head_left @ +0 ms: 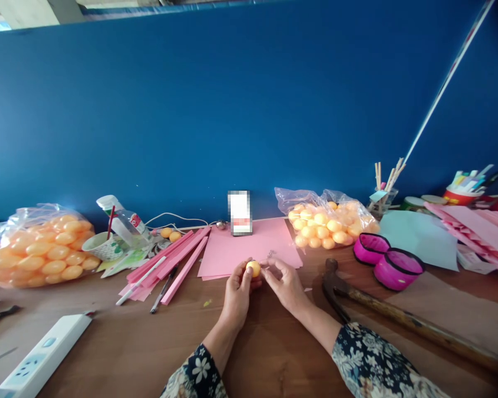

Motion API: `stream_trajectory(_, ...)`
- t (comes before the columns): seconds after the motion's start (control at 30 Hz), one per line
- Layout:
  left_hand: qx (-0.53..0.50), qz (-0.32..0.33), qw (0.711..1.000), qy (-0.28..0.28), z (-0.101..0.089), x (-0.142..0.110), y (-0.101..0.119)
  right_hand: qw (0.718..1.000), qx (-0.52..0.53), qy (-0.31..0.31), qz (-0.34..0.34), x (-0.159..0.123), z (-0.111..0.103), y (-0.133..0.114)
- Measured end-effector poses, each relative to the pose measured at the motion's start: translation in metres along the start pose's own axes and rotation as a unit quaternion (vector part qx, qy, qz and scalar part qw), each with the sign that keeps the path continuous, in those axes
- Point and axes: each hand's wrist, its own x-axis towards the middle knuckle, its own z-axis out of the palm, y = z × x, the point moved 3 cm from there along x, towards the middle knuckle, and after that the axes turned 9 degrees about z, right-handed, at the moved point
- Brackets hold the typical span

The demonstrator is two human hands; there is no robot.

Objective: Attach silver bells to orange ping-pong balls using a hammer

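Three loose yellow-orange balls (253,269), two round magenta black-edged rings (398,272), one clear plastic bottle (128,226), one white power strip (45,354).

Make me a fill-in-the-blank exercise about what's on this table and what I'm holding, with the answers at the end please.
1. The left hand holds a small round yellow ____.
2. As the camera sees it, the hammer lies on the ____ side of the table.
3. The wall behind the table is ____.
4. The large paper lying straight ahead of the hands is ____.

Missing words: ball; right; blue; pink.
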Motion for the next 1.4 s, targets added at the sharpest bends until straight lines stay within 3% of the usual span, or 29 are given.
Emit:
stream_trajectory(0.43,-0.042,0.011,0.999,-0.033,0.004,-0.002,0.005,1.000,0.017,0.010,0.003,0.002,0.000,0.008)
stream_trajectory(0.73,-0.069,-0.012,0.997,0.029,0.004,-0.002,0.008,1.000,0.007,0.013,-0.014,0.001,-0.001,-0.002)
stream_trajectory(1.17,-0.031,-0.009,0.999,-0.015,0.004,-0.001,0.005,0.999,-0.021,0.020,-0.016,0.002,-0.002,0.002)
stream_trajectory(1.4,-0.023,-0.016,1.000,0.009,0.005,-0.001,0.006,0.999,-0.026,0.019,-0.032,0.001,-0.002,-0.001)
